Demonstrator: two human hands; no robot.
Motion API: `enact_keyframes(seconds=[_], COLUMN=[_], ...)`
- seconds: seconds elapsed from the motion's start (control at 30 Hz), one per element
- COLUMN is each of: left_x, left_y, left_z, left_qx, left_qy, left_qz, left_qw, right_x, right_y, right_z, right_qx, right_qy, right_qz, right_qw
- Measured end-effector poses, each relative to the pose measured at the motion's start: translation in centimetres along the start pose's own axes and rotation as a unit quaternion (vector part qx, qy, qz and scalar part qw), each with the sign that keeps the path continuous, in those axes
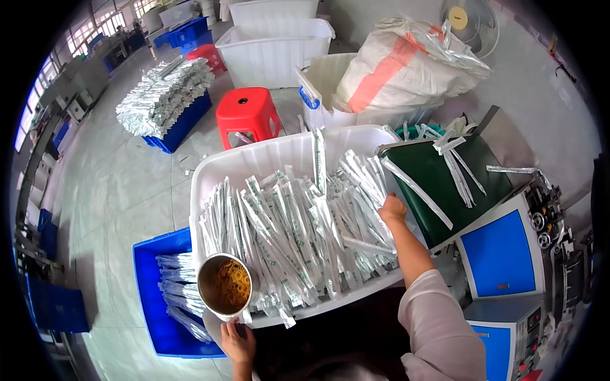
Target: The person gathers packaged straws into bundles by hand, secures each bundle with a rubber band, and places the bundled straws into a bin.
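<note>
A white tub (210, 166) in front of me is filled with long, thin silver foil packets (286, 222) with green print. My right hand (392, 208) is closed at the tub's right side, against the lower end of a slanting bundle of these packets. At the near left corner stands a metal cup (204, 289) holding yellow rubber bands (233, 284). Just below the cup, my left hand (238, 344) has its fingers curled near the tub's rim; what they grip is hidden.
A green conveyor belt (422, 184) with loose packets adjoins the tub's right. Blue crates (143, 279) of packets sit left. Beyond are a red stool (244, 109), white bins (273, 57), a large woven sack (413, 70) and a fan (470, 25). Blue-panelled machinery (499, 251) stands right.
</note>
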State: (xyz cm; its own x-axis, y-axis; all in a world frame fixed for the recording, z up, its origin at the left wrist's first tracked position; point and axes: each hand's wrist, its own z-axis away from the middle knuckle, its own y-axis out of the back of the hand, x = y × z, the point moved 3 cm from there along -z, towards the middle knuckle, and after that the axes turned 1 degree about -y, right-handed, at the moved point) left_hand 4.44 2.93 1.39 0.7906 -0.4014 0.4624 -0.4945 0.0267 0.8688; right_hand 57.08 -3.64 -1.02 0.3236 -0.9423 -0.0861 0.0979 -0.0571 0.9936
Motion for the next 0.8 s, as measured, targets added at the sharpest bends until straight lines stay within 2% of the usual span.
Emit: enact_keyframes(seconds=[0.03,0.07,0.13,0.17,0.2,0.23,0.27,0.3,0.33,0.37,0.4,0.43,0.47,0.5,0.53,0.57,0.6,0.67,0.7,0.73,0.77,0.8], left_x=[0.3,0.6,1.3,2.3,3.5,5.7,7.1,8.7,10.6,11.2,12.0,14.3,14.1,15.3,16.4,18.3,19.4,19.2,19.2,19.6,19.6,19.5], left_y=[0.3,0.6,1.1,1.4,1.5,1.8,1.3,0.5,-0.6,-3.4,-6.5,-6.7,-10.9,-12.5,-13.3,-13.2,-12.7,-13.6,-13.8,-12.6,-11.7,-10.9], left_z=[0.0,-0.1,0.0,0.1,0.3,0.3,0.4,0.2,-0.3,-0.9,-2.0,-3.5,-4.6,-5.5,-6.0,-6.5,-6.6,-6.4,-6.3,-6.1,-5.8,-5.5], left_qx=[-0.006,-0.011,0.002,-0.066,-0.134,-0.064,-0.112,-0.182,-0.223,-0.233,-0.308,-0.325,-0.354,-0.383,-0.418,-0.466,-0.461,-0.459,-0.438,-0.439,-0.404,-0.364], left_qy=[-0.013,-0.028,-0.039,-0.007,0.027,-0.059,-0.065,-0.066,-0.034,-0.059,0.018,0.082,0.146,0.187,0.208,0.178,0.181,0.219,0.167,0.141,0.158,0.176], left_qz=[-0.007,-0.013,-0.024,-0.005,0.014,0.05,0.114,0.2,0.278,0.377,0.491,0.542,0.631,0.668,0.69,0.722,0.739,0.721,0.746,0.764,0.772,0.778], left_qw=[1.0,0.999,0.999,0.998,0.99,0.995,0.985,0.96,0.934,0.895,0.815,0.771,0.675,0.61,0.553,0.479,0.456,0.471,0.473,0.45,0.466,0.48], right_x=[0.1,0.6,1.5,2.5,2.2,0.9,0.4,0.7,0.4,0.0,-0.4,-0.7,-1.1,-1.1,-1.0,-1.3,-1.3,-2.1,-2.0,-2.3,-2.5,-2.9], right_y=[1.3,1.3,0.0,-2.8,-1.0,2.6,4.5,2.7,3.4,3.8,4.4,4.9,5.8,4.9,4.2,4.5,3.5,4.9,4.6,5.1,5.6,5.7], right_z=[0.9,1.1,0.8,-0.4,1.0,3.8,5.6,4.8,6.0,7.5,9.2,10.8,12.9,14.1,15.3,16.9,18.3,21.2,22.1,23.1,24.2,25.0], right_qx=[-0.037,-0.035,-0.094,-0.139,-0.139,-0.193,-0.245,-0.314,-0.319,-0.33,-0.341,-0.383,-0.394,-0.42,-0.444,-0.457,-0.479,-0.399,-0.338,-0.27,-0.248,-0.194], right_qy=[-0.005,-0.004,0.043,0.052,0.055,0.005,-0.045,-0.015,-0.013,-0.038,-0.063,-0.031,-0.015,-0.02,-0.026,-0.022,-0.016,0.151,0.214,0.274,0.261,0.296], right_qz=[-0.068,-0.068,-0.276,-0.443,-0.441,-0.506,-0.563,-0.591,-0.589,-0.605,-0.621,-0.632,-0.631,-0.628,-0.624,-0.615,-0.636,-0.563,-0.465,-0.357,-0.328,-0.332], right_qw=[0.997,0.997,0.956,0.884,0.885,0.841,0.788,0.743,0.742,0.724,0.703,0.673,0.668,0.655,0.642,0.642,0.605,0.708,0.789,0.851,0.873,0.875])
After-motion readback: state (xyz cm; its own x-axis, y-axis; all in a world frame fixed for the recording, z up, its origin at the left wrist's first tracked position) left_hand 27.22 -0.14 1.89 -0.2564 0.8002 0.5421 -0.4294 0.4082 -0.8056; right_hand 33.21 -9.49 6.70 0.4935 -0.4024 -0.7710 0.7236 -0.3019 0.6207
